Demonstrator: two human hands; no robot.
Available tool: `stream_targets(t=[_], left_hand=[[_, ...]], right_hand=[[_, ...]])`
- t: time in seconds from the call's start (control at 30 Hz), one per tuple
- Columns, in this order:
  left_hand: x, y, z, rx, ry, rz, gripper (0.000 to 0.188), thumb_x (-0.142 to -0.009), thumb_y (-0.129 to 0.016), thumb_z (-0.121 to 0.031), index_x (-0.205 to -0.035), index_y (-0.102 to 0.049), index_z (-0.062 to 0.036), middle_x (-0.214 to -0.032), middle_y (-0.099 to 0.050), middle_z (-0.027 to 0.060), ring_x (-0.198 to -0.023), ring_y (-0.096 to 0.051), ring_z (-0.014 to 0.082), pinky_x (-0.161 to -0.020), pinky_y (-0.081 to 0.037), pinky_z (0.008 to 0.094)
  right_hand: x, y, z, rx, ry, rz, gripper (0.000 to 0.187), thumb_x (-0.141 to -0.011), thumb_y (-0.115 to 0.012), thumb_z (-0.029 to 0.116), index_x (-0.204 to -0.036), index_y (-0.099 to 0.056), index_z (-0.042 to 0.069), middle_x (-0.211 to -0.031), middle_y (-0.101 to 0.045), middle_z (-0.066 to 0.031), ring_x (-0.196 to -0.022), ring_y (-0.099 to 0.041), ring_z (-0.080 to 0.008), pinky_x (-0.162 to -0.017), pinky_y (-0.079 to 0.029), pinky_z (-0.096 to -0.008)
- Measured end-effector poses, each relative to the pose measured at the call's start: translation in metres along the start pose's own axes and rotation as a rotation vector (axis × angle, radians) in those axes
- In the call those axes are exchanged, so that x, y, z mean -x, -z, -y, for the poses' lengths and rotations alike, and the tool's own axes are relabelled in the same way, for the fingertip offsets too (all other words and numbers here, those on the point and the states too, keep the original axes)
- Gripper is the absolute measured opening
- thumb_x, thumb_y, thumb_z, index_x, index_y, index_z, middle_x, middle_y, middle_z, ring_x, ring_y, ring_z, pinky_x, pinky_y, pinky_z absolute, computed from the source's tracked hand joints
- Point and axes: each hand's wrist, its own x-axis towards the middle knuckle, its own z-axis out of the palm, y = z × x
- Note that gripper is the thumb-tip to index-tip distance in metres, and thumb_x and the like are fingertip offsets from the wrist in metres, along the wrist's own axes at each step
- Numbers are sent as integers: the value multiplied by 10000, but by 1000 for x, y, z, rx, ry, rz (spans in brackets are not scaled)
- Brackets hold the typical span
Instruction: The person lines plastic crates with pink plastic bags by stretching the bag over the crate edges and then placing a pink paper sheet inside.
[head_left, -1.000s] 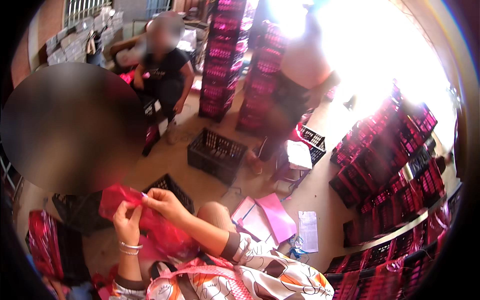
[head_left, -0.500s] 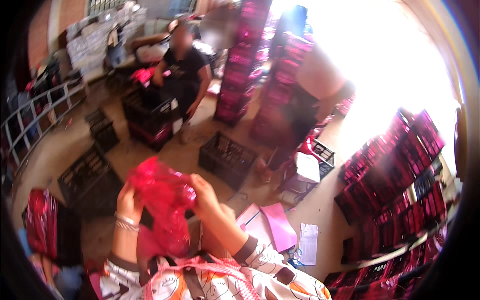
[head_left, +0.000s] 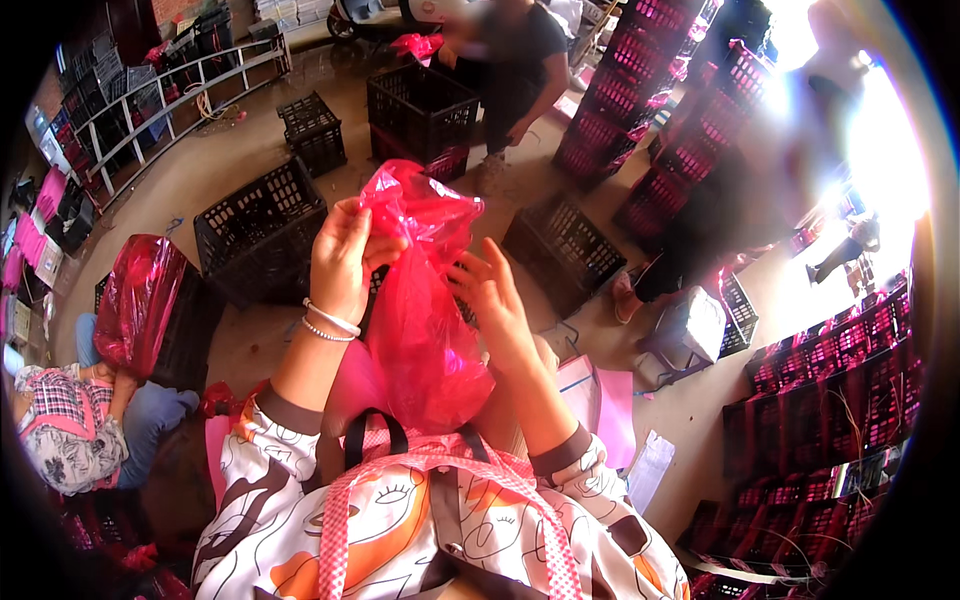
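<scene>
A crumpled red plastic bag [head_left: 420, 320] hangs in front of me, its gathered top raised and its lower part draping toward my lap. My left hand [head_left: 345, 250] is closed, pinching the bag near its top. On the other side, my right hand [head_left: 495, 300] has its fingers apart, with the fingertips beside the bag; whether they touch the film is hard to make out. White bracelets circle my left wrist.
Black slatted crates stand ahead: one left [head_left: 260, 230], one right [head_left: 565, 250]. A red-covered crate [head_left: 140, 300] is beside a seated person at left. Another person works at a crate [head_left: 420, 110] ahead. Stacked crates [head_left: 830, 410] and a small stool [head_left: 690, 325] are at right.
The view has swung, so the surroundings shift right and up. The bag now hangs longer and less bunched. My right hand has let go of its edge and spread its fingers.
</scene>
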Motion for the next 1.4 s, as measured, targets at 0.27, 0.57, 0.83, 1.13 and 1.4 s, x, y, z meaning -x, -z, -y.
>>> stream_targets(t=[0.27, 0.57, 0.83, 1.13, 1.4], left_hand=[[-16, 7, -13, 21, -223, 41, 124, -922, -426, -123, -998, -489, -47, -1014, -582, 114, -993, -579, 293, -842, -491, 347], [-67, 70, -23, -96, -428, -168, 164, -880, -535, -127, -1016, -543, -36, -976, -568, 18, -919, -518, 100, -861, -394, 233], [8, -26, 15, -1145, -669, 361, 1022, -713, -704, -353, -1371, -10, 6, -1376, -259, 184, -1296, -225, 264, -1075, -94, 383], [-11, -30, 30, -1063, -369, 230, 239, -759, -629, -210, -912, -587, -32, -707, -601, 184, -676, -580, 360, -559, -464, 401], [-10, -34, 32, -1144, -364, 193, 249, -776, -625, -240, -912, -597, -33, -703, -603, 193, -659, -588, 361, -561, -465, 395]], right_hand=[[39, 14, -8, 501, -340, 80, 144, -792, -634, 114, -864, -575, 4, -713, -529, 51, -667, -450, -31, -594, -390, -200], [28, 68, 53, 277, -478, 26, 264, -842, -589, 152, -1034, -573, -28, -876, -618, -15, -740, -566, -64, -679, -469, -212], [-12, 29, 80, -170, -392, 37, 220, -873, -541, 171, -1001, -563, -7, -880, -624, -50, -742, -601, -89, -683, -490, -214], [-10, 19, 36, -252, -62, -219, 416, -929, -414, 297, -1206, -423, -14, -1099, -554, -100, -987, -539, -168, -811, -441, -297], [30, 2, 3, 37, -139, -346, 76, -830, -603, 112, -791, -585, 49, -696, -571, 33, -603, -509, -53, -579, -395, -186]])
